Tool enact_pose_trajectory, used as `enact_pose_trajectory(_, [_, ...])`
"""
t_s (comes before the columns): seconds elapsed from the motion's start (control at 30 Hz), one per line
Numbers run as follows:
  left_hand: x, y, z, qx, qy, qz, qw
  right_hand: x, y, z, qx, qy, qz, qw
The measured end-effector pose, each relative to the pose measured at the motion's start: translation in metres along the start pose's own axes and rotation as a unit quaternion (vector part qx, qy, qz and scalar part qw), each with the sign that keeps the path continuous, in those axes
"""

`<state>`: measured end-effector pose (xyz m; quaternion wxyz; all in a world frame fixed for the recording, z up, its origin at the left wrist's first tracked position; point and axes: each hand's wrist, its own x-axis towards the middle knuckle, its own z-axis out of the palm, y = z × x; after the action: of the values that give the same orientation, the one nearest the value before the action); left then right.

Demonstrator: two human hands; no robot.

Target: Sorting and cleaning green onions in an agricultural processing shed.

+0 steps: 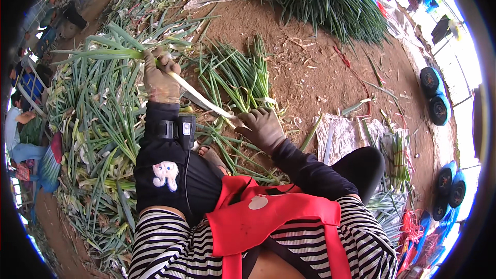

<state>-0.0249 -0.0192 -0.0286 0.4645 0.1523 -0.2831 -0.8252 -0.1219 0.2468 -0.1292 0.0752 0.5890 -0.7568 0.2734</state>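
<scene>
A long green onion (pixel 199 95) stretches between my two gloved hands, its white stalk slanting down to the right and its green leaves fanning out to the left. My left hand (pixel 161 80) is closed around it where the leaves begin. At the lower, root end of the stalk, my right hand (pixel 262 129) has its fingers bent and pressed together on it. Just beyond my right hand, a loose heap of green onions (pixel 232 70) lies on the dirt floor. A few more onions lie below the stalk, by my foot (pixel 213 157).
Stripped leaves (pixel 98 134) cover the ground on the left. A large stack of green onions (pixel 325 8) lies at the far right. Nearer, an onion bundle (pixel 400 163) sits beside a pale sheet (pixel 336 137) and red strings (pixel 411 227). Other people (pixel 26 119) are at the left edge.
</scene>
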Motion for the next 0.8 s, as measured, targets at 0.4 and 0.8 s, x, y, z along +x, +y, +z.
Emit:
enact_pose_trajectory(0.4, [0.001, -0.014, -0.001, 0.145, 0.146, 0.017, 0.978, -0.012, -0.003, 0.004, 0.011, -0.06, -0.12, 0.991])
enact_pose_trajectory(0.8, [0.015, 0.034, -0.03, -0.115, -0.184, -0.107, 0.97, -0.03, 0.056, 0.036, 0.035, -0.368, 0.163, 0.915])
